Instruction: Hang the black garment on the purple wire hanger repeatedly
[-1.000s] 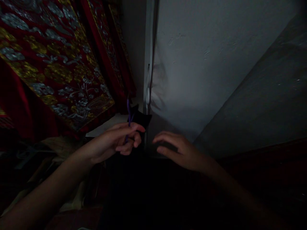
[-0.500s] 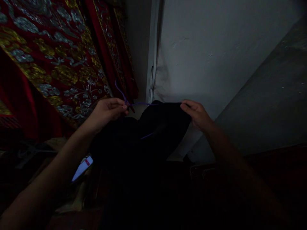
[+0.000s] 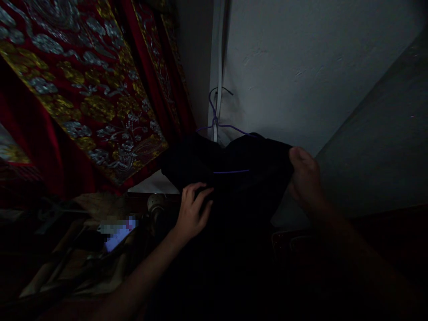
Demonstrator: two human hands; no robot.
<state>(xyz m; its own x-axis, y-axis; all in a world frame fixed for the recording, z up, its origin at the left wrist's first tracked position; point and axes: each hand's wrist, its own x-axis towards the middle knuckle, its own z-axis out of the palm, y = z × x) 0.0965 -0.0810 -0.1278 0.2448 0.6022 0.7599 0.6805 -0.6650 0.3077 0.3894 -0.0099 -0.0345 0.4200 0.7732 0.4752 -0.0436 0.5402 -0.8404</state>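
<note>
On a purple hanger (image 3: 216,120) hangs a seemingly black garment (image 3: 244,191).

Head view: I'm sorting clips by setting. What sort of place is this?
A dim room indoors, perhaps for keeping clothes: a grey wall, embroidered red cloth and a dark garment on a purple hanger.

V. dim overall, lower rt. nr black. Pale grey painted wall (image 3: 284,89) = lightest lg. area. Black cloth garment (image 3: 247,191) loses its folds in the dark. Red cloth w/ silver & gold embroidery (image 3: 93,96) gives sm. glints. Bluish rectangular lit screen (image 3: 117,238) glows, pt. pixelated. Bare right hand (image 3: 306,176) dim, soft-edged. Top rt. corner darkened.
</note>
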